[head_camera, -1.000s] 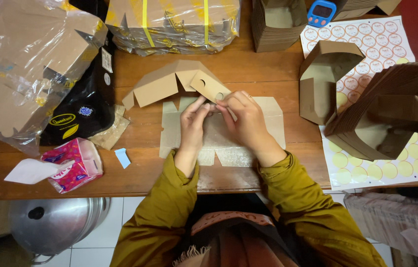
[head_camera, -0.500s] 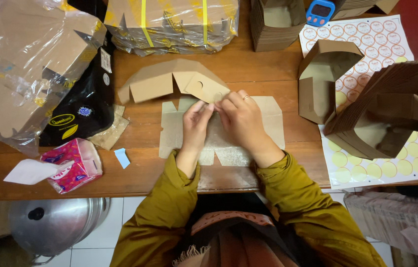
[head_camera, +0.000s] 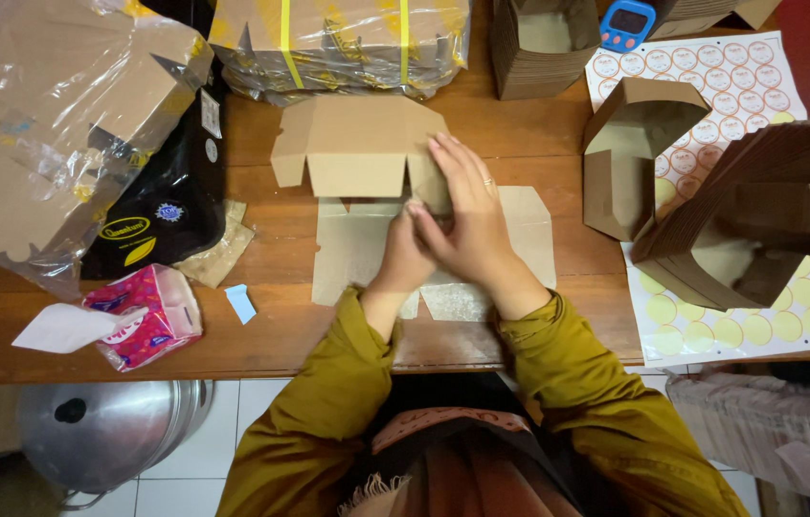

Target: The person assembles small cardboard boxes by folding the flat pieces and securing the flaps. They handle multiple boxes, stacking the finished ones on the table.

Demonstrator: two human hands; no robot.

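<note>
A partly folded brown cardboard box blank [head_camera: 357,148] lies on the wooden table [head_camera: 271,335], its flaps spread out. My right hand [head_camera: 467,206] presses flat on its right flap, fingers pointing away from me. My left hand [head_camera: 403,257] sits under and beside the right hand, partly hidden, touching the same edge of the blank. Both hands rest over a flat, unfolded cardboard blank [head_camera: 352,251] lying nearer to me. Both sleeves are mustard yellow.
A strapped, plastic-wrapped bundle of flat blanks [head_camera: 338,43] lies at the back. Folded open boxes [head_camera: 630,153] and a nested stack [head_camera: 759,225] sit right on round-sticker sheets [head_camera: 769,316]. Left: plastic-wrapped cardboard [head_camera: 41,124], black pouch [head_camera: 161,206], pink tissue pack [head_camera: 142,316]. A blue timer [head_camera: 627,24] sits at the back.
The box blank has been laid down flatter and turned, and my right hand has moved forward onto its right flap. My left hand has slid under the right.
</note>
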